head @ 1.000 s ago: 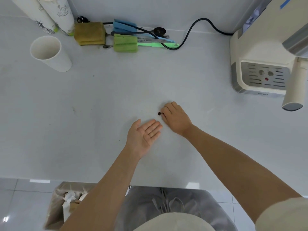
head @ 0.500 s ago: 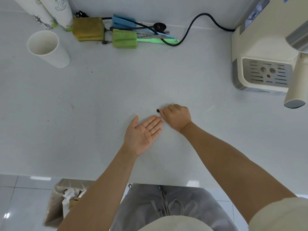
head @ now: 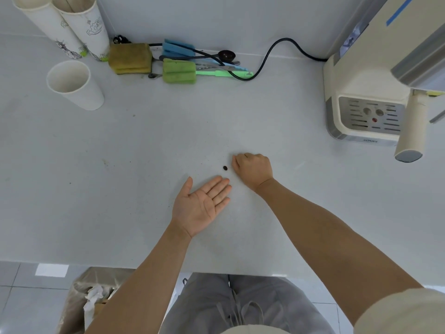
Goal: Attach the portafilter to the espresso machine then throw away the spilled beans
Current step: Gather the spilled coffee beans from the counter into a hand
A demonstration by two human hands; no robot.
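One dark coffee bean (head: 225,168) lies on the white counter (head: 144,145). My right hand (head: 252,169) rests knuckles-up just right of the bean, fingers curled into a loose fist; whether it holds anything is hidden. My left hand (head: 202,204) lies palm up and flat, fingers apart, its fingertips a little below the bean. The cream espresso machine (head: 366,92) stands at the far right, and the portafilter's cream handle (head: 410,131) sticks out from under its head toward me.
A white paper cup (head: 74,86) stands at the left, with two stacked cup sleeves (head: 72,27) behind it. Sponges (head: 154,63), brushes and a black power cord (head: 265,61) line the back wall. A lined bin (head: 89,302) sits below the counter's front edge.
My right hand has curled into a fist and slid slightly right, leaving a small gap to the bean. The left palm has stayed in place.
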